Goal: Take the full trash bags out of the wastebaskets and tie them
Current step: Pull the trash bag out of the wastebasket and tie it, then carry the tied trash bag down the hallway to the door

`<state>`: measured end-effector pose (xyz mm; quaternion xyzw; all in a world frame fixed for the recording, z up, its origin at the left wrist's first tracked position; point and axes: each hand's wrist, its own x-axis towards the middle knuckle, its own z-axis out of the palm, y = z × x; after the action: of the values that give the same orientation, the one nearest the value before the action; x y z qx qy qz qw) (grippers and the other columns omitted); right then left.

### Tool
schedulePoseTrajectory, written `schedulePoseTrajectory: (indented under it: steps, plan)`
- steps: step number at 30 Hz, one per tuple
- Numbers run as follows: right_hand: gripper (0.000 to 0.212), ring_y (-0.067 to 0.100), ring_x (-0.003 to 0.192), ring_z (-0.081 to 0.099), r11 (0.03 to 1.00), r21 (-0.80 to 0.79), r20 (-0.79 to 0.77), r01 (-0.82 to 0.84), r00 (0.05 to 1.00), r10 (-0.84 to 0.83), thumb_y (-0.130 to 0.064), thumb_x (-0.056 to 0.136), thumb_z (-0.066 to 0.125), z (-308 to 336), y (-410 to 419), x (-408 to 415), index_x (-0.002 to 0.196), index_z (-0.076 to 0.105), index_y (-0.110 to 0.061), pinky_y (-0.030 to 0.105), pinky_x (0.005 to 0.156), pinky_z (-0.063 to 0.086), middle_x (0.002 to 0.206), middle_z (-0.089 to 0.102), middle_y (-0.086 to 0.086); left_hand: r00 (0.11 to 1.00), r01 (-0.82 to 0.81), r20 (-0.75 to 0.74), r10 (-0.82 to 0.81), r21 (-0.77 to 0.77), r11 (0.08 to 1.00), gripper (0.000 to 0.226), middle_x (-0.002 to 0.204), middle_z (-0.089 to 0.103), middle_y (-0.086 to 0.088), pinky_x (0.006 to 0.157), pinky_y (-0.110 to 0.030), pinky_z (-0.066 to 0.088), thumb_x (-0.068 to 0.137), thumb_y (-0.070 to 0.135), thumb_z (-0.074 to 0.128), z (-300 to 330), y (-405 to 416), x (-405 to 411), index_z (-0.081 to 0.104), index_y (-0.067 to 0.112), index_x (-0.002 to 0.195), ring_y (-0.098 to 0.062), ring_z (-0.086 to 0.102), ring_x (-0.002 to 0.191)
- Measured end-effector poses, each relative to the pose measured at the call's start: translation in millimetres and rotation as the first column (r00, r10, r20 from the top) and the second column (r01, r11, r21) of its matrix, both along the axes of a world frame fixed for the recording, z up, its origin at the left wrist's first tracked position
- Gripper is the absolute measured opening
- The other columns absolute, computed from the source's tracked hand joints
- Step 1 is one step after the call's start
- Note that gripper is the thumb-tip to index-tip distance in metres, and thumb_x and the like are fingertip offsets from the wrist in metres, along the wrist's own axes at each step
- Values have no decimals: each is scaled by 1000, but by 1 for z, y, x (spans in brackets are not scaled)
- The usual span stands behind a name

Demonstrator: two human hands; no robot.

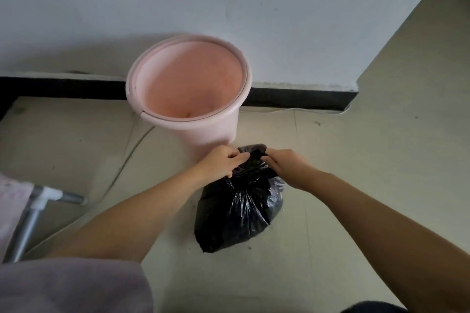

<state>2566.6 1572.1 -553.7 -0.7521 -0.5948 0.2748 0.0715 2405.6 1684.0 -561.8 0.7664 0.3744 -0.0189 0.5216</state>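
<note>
A full black trash bag (239, 213) stands on the tiled floor just in front of a pink wastebasket (211, 132), which has no liner in it. My left hand (221, 162) grips the gathered top of the bag from the left. My right hand (287, 166) pinches the same bunched plastic from the right. The two hands are close together above the bag's neck, and a flap of plastic sticks up between them.
The wastebasket stands against a white wall (229, 2) with a black baseboard (300, 100). A grey pipe frame (33, 213) with pink cloth stands at the lower left. A thin cable (127, 160) runs across the floor. The wall corner juts out at the right.
</note>
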Motion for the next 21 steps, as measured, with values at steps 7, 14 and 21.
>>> schedulePoseTrajectory:
  steps: [7, 14, 21]
  plan:
    - [31, 35, 84, 60, 987, -138, -44, 85, 995, -92, -30, 101, 32, 121, -39, 0, 97, 52, -7, 44, 76, 48, 92, 64, 17, 983, 150, -97, -153, -33, 988, 45, 50, 47, 1, 54, -25, 35, 95, 38, 49, 124, -33, 6, 53, 5, 65, -10, 46, 45]
    - [35, 33, 88, 61, 985, -122, -85, 121, 988, -132, -34, 101, 31, 303, -46, -9, 103, 56, -9, 45, 80, 48, 95, 67, 13, 981, 177, -79, -178, -20, 984, 46, 51, 47, -1, 56, -28, 36, 95, 39, 49, 305, -36, 2, 40, 16, 55, -13, 45, 46]
    - [27, 30, 86, 57, 988, -127, -43, 84, 995, -90, -32, 102, 31, 487, -52, -36, 90, 48, -16, 36, 71, 41, 94, 63, 13, 976, 215, -28, -214, 55, 975, 42, 52, 44, 4, 62, -32, 37, 95, 37, 49, 474, -39, -27, 43, 23, 56, -14, 44, 52]
